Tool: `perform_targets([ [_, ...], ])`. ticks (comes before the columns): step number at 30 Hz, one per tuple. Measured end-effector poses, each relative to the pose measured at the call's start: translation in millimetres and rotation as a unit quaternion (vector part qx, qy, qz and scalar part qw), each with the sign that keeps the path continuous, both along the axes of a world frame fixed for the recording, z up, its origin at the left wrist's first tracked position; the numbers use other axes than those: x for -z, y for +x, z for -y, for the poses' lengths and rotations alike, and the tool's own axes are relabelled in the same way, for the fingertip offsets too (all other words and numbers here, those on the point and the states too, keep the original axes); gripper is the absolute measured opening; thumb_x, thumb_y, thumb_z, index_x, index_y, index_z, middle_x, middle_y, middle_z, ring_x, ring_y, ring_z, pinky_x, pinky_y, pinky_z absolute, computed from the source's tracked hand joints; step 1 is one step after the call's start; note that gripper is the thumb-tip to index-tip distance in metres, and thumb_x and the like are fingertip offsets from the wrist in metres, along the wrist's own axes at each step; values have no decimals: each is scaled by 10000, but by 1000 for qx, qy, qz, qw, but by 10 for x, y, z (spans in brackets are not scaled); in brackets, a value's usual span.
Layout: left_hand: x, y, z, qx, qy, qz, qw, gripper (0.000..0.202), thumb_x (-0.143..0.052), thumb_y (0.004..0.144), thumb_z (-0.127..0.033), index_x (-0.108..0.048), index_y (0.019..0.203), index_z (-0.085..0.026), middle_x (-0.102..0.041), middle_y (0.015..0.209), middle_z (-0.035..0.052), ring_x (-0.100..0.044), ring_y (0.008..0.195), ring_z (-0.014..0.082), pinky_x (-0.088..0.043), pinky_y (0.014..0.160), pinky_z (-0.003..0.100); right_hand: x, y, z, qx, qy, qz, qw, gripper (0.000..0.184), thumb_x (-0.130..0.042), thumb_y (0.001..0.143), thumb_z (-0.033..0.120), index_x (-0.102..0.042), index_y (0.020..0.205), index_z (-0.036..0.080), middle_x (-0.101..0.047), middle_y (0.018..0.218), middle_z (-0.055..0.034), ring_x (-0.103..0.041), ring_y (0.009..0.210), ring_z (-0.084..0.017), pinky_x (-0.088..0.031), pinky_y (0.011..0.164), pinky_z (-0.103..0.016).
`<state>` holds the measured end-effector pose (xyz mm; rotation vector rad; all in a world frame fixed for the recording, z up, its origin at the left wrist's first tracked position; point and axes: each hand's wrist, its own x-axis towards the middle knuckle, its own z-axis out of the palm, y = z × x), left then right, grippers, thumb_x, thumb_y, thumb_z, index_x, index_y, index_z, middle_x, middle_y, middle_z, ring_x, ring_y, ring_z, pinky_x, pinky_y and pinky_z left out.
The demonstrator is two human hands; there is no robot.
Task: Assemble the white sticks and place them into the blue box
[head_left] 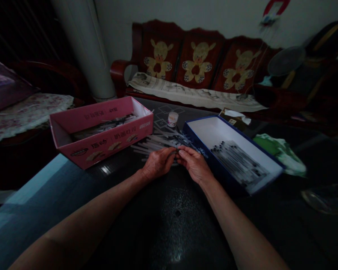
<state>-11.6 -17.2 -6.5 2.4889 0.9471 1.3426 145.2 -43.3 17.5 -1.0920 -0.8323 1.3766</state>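
My left hand [159, 163] and my right hand [195, 163] meet at the fingertips above the table, both pinched closed. Something small and dark shows between them, too small and dim to name. Just beyond lies a spread pile of thin, pale, translucent strips [146, 145], partly hidden by my hands. To the left stands an open pink cardboard box [101, 139] holding more thin, dark and pale pieces. On the right, a blue box with a white inside [207, 129] holds a row of slim, pen-like pieces [236, 159] with dark ends, laid side by side.
A small round jar [172, 119] stands behind the pile on the dark table [177, 232]. Beyond the blue box are a tissue box [233, 119] and a green-and-white bag [280, 152]. A glass-like dish [326, 198] sits far right. A wooden sofa [183, 52] lines the wall.
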Motion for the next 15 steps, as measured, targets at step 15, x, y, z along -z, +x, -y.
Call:
perform_targets([
  [15, 45, -13, -25, 6, -2, -19, 1000, 224, -483, 902, -176, -618, 1077, -140, -717, 909, 67, -695, 810, 144, -567, 746, 249, 55, 46, -8, -15, 39, 91, 995, 286, -773, 645, 334, -734, 893, 200, -727, 801, 8, -632, 652, -106, -526, 668, -255],
])
